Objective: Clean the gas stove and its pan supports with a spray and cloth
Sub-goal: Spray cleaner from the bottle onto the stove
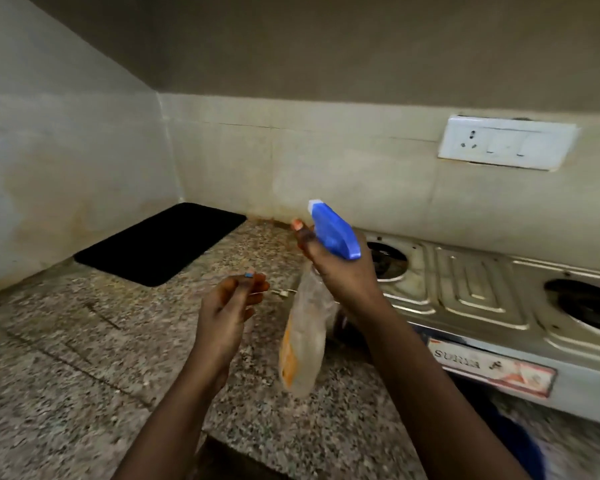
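My right hand (pixel 343 271) grips the neck of a clear spray bottle (pixel 303 344) with an orange label and a blue trigger head (pixel 333 230). The bottle is lifted over the counter just left of the stove, its nozzle aimed up and left. My left hand (pixel 231 304) hovers beside the bottle with fingers loosely curled, holding nothing. The steel gas stove (pixel 478 289) sits at the right with two burner wells showing, no pan supports on them. No cloth is clearly in view.
A black mat (pixel 160 242) lies in the back left corner of the speckled granite counter (pixel 66 358). A white switch and socket plate (pixel 506 142) is on the tiled wall above the stove. Something blue (pixel 520 445) lies below the stove's front edge.
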